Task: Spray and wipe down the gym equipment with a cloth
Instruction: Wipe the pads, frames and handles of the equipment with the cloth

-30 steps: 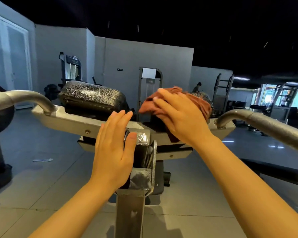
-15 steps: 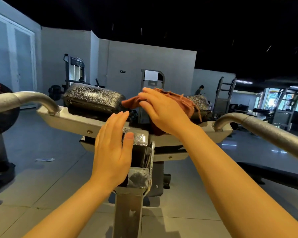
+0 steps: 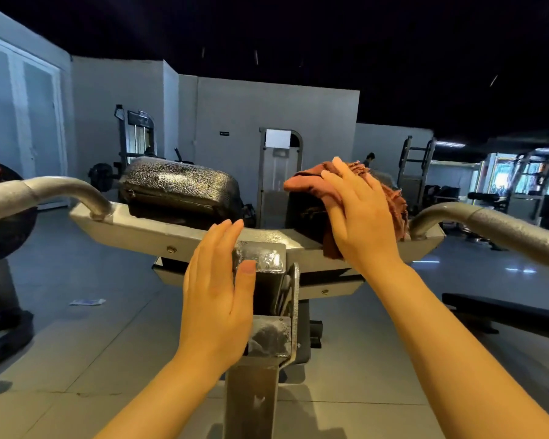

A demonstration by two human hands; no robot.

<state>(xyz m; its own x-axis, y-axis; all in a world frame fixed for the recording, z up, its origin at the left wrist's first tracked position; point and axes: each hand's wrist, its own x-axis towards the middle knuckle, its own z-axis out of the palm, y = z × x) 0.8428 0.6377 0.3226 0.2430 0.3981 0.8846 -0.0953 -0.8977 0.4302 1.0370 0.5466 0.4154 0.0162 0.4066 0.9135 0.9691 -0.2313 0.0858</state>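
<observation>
Only the head view to go on here. The right hand (image 3: 360,217) has its fingers spread flat on a rust-coloured cloth (image 3: 311,185), pressing it onto the right pad (image 3: 305,217) of the machine, so nothing is really gripped, it's just palm pressure. The left hand (image 3: 217,293) is flat too, fingers straight and relaxed, resting against the metal centre post (image 3: 260,258) with the thumb on its top plate. The left pad (image 3: 178,188) looks beaded with wet droplets and hasn't got the cloth anywhere near it, so I'd guess it's sprayed and still waiting for its wipe. What could go wrong: since the cloth is only pinned under an open palm, a fast swipe could let it bunch up or slide off the far side of the pad onto the floor (image 3: 76,343). The post top looks wet and shiny as well, so the bracing hand could slip if they lean in. Also easy to forget the left pad and leave it soaked, or miss the curved handle bars (image 3: 61,188). No spray bottle in view, can't tell where it went.
</observation>
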